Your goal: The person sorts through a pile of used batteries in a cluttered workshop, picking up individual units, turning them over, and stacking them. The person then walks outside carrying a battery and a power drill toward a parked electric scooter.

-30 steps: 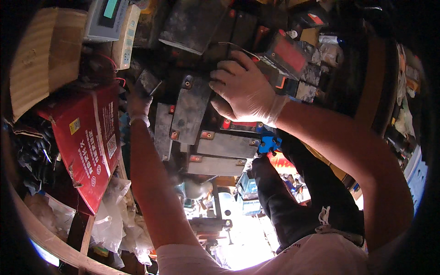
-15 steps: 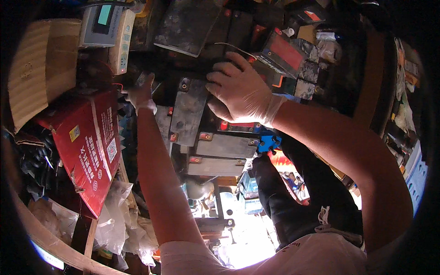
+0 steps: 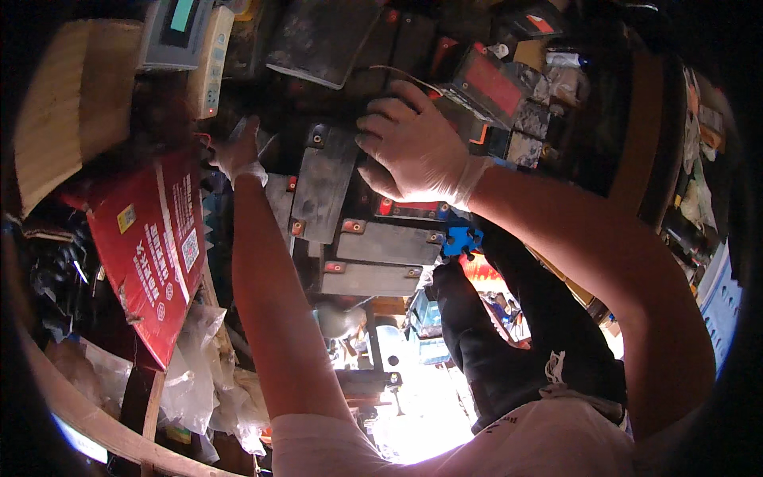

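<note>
My left hand (image 3: 238,153), in a thin pale glove, reaches into the shadow beside the open red carton (image 3: 147,254). Its thumb points up, and a short red wire (image 3: 203,138) shows by its fingertips. Darkness hides whether those fingers hold anything. My right hand (image 3: 417,147), gloved the same way, hovers over the dark batteries with loosely bent fingers apart and nothing visible in them. A thin pale wire (image 3: 401,71) runs just beyond its fingertips. Left of that hand lies a long grey battery (image 3: 324,187) with bolted terminals. Two more grey batteries (image 3: 389,242) (image 3: 369,278) lie nearer me.
A grey meter (image 3: 173,36) with a lit screen stands beside a white power strip (image 3: 210,67) at the far left. A large black battery (image 3: 322,44) and a red-topped battery (image 3: 489,83) sit beyond my hands. Plastic bags (image 3: 195,374) hang at lower left.
The whole view has shifted slightly, so most things sit a little higher in the picture. Both hands keep nearly the same places and poses.
</note>
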Demonstrator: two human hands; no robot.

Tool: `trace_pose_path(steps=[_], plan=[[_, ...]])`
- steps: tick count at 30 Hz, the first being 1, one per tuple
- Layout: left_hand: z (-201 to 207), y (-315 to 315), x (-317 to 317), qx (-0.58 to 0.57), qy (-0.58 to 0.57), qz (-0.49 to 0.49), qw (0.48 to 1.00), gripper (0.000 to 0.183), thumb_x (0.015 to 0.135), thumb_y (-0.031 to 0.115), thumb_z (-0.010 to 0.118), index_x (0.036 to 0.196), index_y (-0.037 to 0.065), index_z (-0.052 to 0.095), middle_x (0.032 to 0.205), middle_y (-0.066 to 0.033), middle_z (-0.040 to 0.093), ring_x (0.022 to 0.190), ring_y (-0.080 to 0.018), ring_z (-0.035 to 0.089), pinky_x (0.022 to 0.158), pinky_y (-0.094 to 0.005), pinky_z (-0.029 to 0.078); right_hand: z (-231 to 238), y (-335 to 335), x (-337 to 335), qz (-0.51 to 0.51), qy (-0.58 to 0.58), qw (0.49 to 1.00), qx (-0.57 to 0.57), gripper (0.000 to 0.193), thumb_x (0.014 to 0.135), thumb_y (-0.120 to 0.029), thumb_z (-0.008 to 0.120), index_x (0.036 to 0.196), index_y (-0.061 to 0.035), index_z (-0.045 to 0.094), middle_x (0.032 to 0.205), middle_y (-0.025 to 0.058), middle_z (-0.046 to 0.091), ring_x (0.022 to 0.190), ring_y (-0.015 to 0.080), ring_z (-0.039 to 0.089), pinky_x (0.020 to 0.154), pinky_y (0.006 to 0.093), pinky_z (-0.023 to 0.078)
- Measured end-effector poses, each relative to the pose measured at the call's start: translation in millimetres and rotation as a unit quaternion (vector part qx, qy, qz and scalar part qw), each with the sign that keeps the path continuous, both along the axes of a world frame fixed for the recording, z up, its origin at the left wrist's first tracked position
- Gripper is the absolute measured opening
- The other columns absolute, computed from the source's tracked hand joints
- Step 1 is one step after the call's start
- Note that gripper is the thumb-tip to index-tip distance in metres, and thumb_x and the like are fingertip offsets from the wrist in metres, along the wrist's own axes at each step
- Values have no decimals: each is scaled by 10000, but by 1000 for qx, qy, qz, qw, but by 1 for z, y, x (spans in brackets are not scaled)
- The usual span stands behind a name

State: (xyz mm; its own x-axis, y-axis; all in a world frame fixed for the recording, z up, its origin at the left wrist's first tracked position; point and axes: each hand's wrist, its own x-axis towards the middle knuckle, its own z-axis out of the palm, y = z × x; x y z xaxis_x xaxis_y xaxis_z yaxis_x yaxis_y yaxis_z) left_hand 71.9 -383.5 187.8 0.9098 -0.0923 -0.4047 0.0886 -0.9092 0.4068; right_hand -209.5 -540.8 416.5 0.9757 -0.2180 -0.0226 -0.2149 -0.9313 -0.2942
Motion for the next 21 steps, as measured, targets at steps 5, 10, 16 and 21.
trace_pose_path(steps=[5, 10, 16, 21], plan=[[14, 40, -17, 108, -154, -299, 936, 1238, 656, 626, 883, 1624, 109, 311, 1595, -296, 339, 1508, -413, 304, 1218, -579, 245, 1, 0, 2, 0, -5, 1000, -6, 309, 845, -345, 717, 997, -85, 790, 1139, 45, 716, 1180, 259, 585, 1184, 506, 341], [21, 31, -18, 155, -246, -448, 845, 1104, 723, 643, 815, 1614, 203, 336, 1481, -227, 498, 1397, -413, 462, 1136, -633, 349, 2, 0, 2, -1, 4, 1000, 4, 315, 849, -344, 718, 1007, -80, 786, 1126, 46, 714, 1189, 257, 582, 1190, 509, 336], [31, 14, 13, 203, -130, -491, 837, 946, 855, 569, 725, 1616, 174, 325, 1347, -197, 599, 1198, -394, 637, 978, -627, 508, 2, 1, 0, -3, 14, 1000, 8, 300, 858, -340, 711, 987, -78, 785, 1132, 45, 716, 1189, 256, 581, 1187, 510, 338], [54, 10, 1, 191, -95, -492, 844, 1113, 788, 682, 754, 1648, 169, 269, 1515, -196, 495, 1347, -405, 547, 1103, -619, 419, 4, 1, 2, 1, 12, 1000, 1, 307, 862, -346, 706, 991, -80, 788, 1130, 46, 718, 1186, 264, 586, 1186, 512, 338]])
